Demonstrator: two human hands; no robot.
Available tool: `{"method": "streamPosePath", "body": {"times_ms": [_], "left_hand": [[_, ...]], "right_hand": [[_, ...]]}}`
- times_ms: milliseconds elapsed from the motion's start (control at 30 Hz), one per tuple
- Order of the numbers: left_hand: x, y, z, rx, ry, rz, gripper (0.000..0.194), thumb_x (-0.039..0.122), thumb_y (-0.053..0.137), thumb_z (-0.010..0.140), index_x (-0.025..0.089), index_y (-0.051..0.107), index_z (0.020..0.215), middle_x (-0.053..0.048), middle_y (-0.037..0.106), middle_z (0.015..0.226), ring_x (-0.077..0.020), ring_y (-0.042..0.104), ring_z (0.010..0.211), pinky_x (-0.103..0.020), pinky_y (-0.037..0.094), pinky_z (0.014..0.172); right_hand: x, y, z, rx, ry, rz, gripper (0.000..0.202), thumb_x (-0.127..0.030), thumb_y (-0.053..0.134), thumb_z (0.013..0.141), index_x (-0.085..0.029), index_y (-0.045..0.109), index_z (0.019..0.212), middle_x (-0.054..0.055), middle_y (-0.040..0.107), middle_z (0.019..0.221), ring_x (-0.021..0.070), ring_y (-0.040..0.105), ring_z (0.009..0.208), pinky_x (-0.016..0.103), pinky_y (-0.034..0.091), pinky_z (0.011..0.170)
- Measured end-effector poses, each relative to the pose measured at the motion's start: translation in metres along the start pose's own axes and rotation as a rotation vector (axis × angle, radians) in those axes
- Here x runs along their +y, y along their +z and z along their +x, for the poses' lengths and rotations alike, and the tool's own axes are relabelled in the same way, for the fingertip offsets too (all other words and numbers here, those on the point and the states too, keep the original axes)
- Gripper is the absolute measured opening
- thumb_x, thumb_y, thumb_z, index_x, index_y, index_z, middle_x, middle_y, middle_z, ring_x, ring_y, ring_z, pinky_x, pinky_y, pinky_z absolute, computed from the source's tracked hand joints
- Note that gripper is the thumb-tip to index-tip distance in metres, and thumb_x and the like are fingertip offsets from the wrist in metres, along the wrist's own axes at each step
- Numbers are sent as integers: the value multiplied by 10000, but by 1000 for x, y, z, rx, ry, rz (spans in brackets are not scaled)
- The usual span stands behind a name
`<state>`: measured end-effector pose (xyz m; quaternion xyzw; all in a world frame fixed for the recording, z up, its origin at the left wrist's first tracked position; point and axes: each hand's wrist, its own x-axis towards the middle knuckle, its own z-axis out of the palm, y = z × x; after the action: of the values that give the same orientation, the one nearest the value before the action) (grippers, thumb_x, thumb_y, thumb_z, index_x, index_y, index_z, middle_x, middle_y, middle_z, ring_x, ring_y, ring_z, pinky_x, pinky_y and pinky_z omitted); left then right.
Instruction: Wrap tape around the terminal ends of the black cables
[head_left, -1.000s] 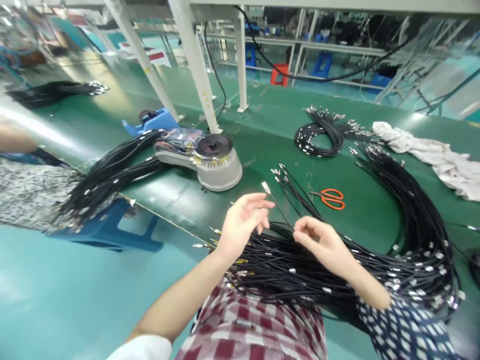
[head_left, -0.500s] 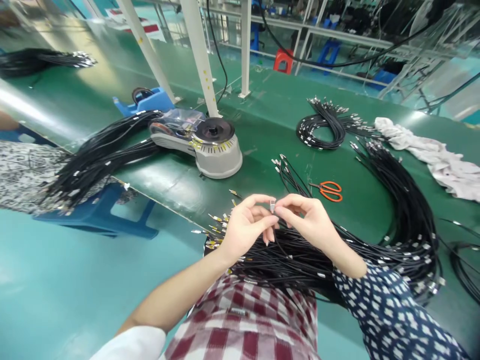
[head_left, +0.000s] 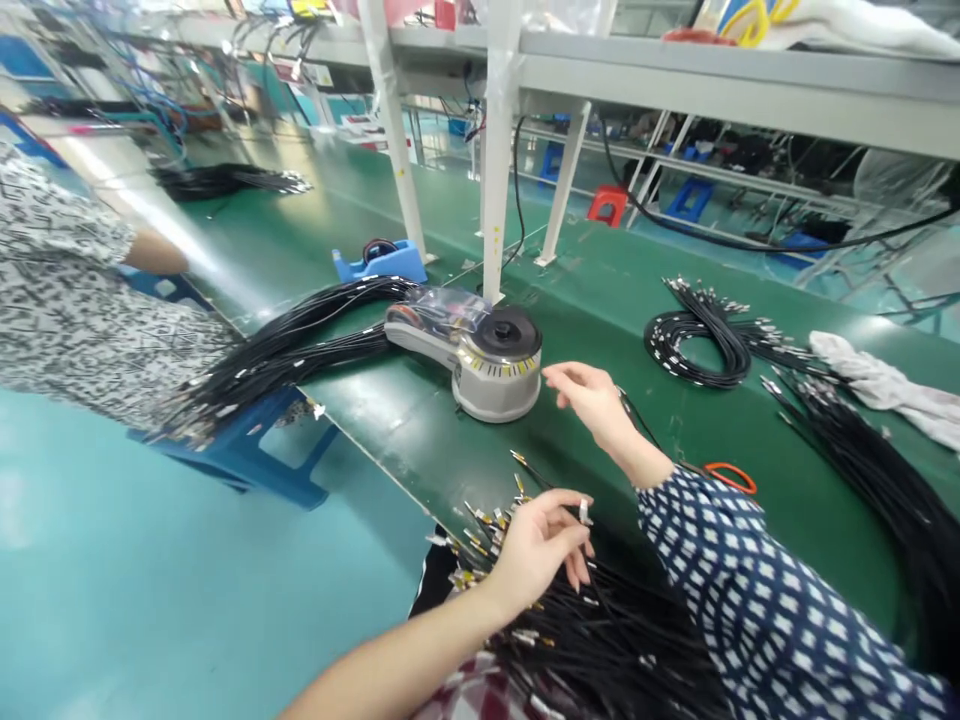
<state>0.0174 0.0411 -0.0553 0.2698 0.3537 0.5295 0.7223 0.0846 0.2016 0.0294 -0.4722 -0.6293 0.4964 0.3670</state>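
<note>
My left hand (head_left: pixel 544 545) is closed on a thin black cable, with a small white-and-silver end piece (head_left: pixel 584 512) showing at its fingertips. Below it lies a thick bundle of black cables (head_left: pixel 630 640), their ends spread out to the left. My right hand (head_left: pixel 592 400) is stretched out over the green table, fingertips close to the right side of a grey round tape dispenser (head_left: pixel 496 390) that carries a dark reel on top. Thumb and forefinger look slightly apart, with nothing visible between them.
Orange-handled scissors (head_left: pixel 731 477) lie partly behind my right sleeve. A coiled cable bundle (head_left: pixel 697 345), a white cloth (head_left: pixel 885 375) and more cables (head_left: pixel 862 470) are on the right. Metal posts (head_left: pixel 493 200) rise behind the dispenser. On the left is another person's patterned sleeve (head_left: pixel 67 220).
My right hand has let go of the cable's end piece and moved up and left to the dispenser. My left hand still holds the cable. The view has tilted up and turned left.
</note>
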Motion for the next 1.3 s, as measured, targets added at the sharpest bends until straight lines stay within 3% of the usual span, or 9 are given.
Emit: {"method": "streamPosePath", "body": {"times_ms": [133, 267, 467, 733, 800, 900, 1100, 1200, 1300], "left_hand": [[-2, -1, 1, -21, -23, -21, 527, 437, 827, 688, 121, 626, 1059, -13, 665, 618, -133, 610, 388, -197, 469, 358], [-2, -2, 2, -34, -26, -42, 526, 447, 836, 676, 127, 638, 1043, -21, 669, 620, -136, 607, 382, -199, 463, 348], [-7, -5, 2, -53, -11, -61, 508, 446, 821, 702, 127, 641, 1054, -22, 669, 629, -130, 606, 386, -198, 460, 353], [-5, -5, 2, -50, -2, -45, 507, 448, 816, 705, 128, 629, 1050, -14, 660, 631, -127, 605, 395, -202, 464, 365], [-3, -4, 2, -42, 4, -35, 514, 453, 818, 700, 128, 626, 1050, -12, 658, 627, -124, 600, 394, -200, 461, 367], [2, 2, -3, -16, 10, -6, 507, 442, 811, 709, 125, 625, 1058, -14, 663, 633, -119, 595, 395, -198, 458, 369], [23, 19, -24, 3, 7, 140, 378, 317, 750, 792, 129, 651, 1104, -18, 684, 684, -112, 619, 450, -199, 495, 414], [31, 27, -31, 11, -19, 220, 372, 277, 726, 809, 122, 673, 1142, -14, 684, 671, -104, 610, 449, -196, 494, 413], [34, 33, -36, 23, -10, 307, 381, 250, 707, 821, 131, 686, 1182, -6, 682, 666, -95, 601, 449, -195, 495, 415]], "right_hand": [[-9, 19, 20, 4, 26, -25, 415, -560, 675, 737, -145, 687, 725, 36, 639, 669, 105, 478, 520, 259, 356, 524], [-16, 24, 15, 37, 6, -61, 314, -466, 698, 714, -152, 690, 724, 35, 628, 651, 119, 470, 527, 266, 371, 517], [-24, 25, 0, 125, -214, -204, 248, -432, 648, 823, -185, 672, 830, 37, 684, 843, 119, 552, 577, 266, 436, 562], [-13, 45, 9, 128, -120, 120, 312, -386, 797, 659, -167, 606, 771, 27, 661, 763, 125, 594, 621, 260, 525, 568], [-21, 38, -3, 86, -117, 138, 306, -371, 808, 656, -167, 612, 774, 15, 654, 734, 115, 578, 596, 264, 525, 575], [-28, 8, -42, -13, -64, 130, 305, -354, 823, 673, -171, 639, 833, 10, 655, 738, 120, 583, 611, 262, 521, 574], [-1, -62, -134, -62, 131, 82, 292, -413, 780, 754, -184, 664, 894, 37, 666, 870, 117, 566, 644, 262, 513, 606], [16, -74, -161, -132, 189, 18, 262, -425, 736, 804, -174, 665, 831, 18, 626, 790, 107, 518, 605, 255, 463, 579], [23, -75, -171, -196, 124, -46, 223, -382, 708, 832, -166, 675, 786, 18, 613, 811, 92, 478, 587, 251, 409, 555]]}}
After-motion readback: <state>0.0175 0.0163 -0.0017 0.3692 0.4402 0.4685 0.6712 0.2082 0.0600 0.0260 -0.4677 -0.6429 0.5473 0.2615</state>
